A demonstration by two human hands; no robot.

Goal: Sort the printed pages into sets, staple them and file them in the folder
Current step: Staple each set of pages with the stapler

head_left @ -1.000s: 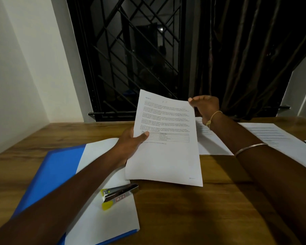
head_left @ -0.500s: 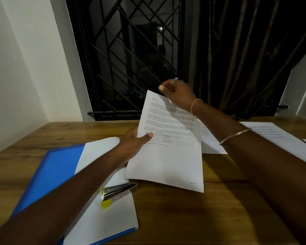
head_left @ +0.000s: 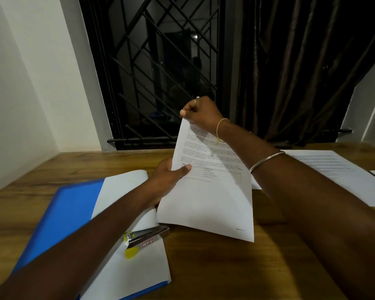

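On the table (head_left: 225, 273), the folder (head_left: 69, 217) lies near left with loose sheets (head_left: 128, 273) on its right half and the stapler (head_left: 147, 236) on them; just right, the held pages (head_left: 212, 204) stand between the left hand (head_left: 165, 182) at their left edge and the right hand (head_left: 201, 113) at their far corner, with more pages (head_left: 342, 172) lying far right.

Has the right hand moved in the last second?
Yes. The right hand, pinching the page, went left and up, from the curtain to the window grille.
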